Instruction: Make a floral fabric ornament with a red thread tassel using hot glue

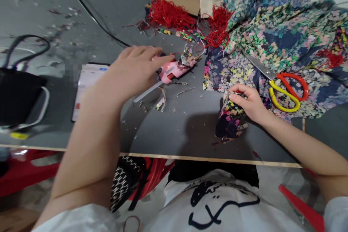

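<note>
My left hand [136, 70] reaches over the pink glue gun [174, 71], its fingers at the gun's left end; how far they close around it is hidden. A clear glue stick [149, 92] pokes out of the gun toward the lower left. My right hand [248, 101] pinches the top edge of a small dark floral fabric piece [230, 120], which hangs down over the table's front part. Just right of that hand, scissors [272, 75] with red and yellow handles lie on a large floral cloth [282, 32].
Red thread bundles [171, 14] and cardboard pieces [185, 0] lie at the back. A phone [91, 76] and a black bag [21, 96] are at the left. A black cable [89, 12] crosses the grey table [160, 130], where scraps are scattered.
</note>
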Tool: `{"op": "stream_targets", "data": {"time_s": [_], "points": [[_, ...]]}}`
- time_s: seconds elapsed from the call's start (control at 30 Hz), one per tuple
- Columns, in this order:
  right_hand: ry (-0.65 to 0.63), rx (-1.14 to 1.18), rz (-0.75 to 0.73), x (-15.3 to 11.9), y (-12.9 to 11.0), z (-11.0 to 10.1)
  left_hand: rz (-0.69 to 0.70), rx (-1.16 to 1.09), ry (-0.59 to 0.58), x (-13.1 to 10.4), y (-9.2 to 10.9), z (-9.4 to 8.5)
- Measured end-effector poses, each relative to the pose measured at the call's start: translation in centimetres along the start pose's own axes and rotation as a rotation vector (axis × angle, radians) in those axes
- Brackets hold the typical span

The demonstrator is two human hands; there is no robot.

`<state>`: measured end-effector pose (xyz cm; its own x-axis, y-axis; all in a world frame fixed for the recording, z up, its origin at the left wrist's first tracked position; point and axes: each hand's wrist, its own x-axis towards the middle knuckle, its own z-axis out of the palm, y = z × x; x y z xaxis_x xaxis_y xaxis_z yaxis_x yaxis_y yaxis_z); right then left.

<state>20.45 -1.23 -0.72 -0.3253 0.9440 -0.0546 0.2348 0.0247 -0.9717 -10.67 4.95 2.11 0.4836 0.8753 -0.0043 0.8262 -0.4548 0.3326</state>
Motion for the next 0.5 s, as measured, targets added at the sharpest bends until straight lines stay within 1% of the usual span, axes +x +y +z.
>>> {"op": "stream_targets", "data": {"time_s": [0.03,0.07,0.1,0.17,0.23,0.37,0.43,0.5], "points": [[0.011,-0.003,-0.002,0.0,0.0,0.0,0.056,-0.025,-0.085,0.4,-0.9,0.1],[0.027,-0.007,-0.002,0.0,0.0,0.0,0.072,-0.039,-0.115,0.7,-1.6,0.3],[0.044,-0.012,-0.002,0.1,-0.1,0.0,0.061,-0.045,-0.113,1.1,-2.0,0.4],[0.075,-0.021,-0.003,0.2,-0.1,-0.1,0.039,-0.082,-0.107,1.6,-2.0,0.2],[0.103,-0.030,-0.015,0.4,0.0,-0.3,0.076,-0.120,-0.119,1.8,-1.3,-0.5],[0.175,-0.042,-0.068,0.9,0.3,-0.7,0.254,-0.123,-0.128,1.6,1.0,-2.5],[0.203,-0.038,-0.089,1.0,0.5,-0.8,0.339,-0.150,-0.114,1.5,2.3,-3.2],[0.211,-0.034,-0.099,1.0,0.6,-0.8,0.393,-0.169,-0.021,1.4,3.6,-3.2]]}}
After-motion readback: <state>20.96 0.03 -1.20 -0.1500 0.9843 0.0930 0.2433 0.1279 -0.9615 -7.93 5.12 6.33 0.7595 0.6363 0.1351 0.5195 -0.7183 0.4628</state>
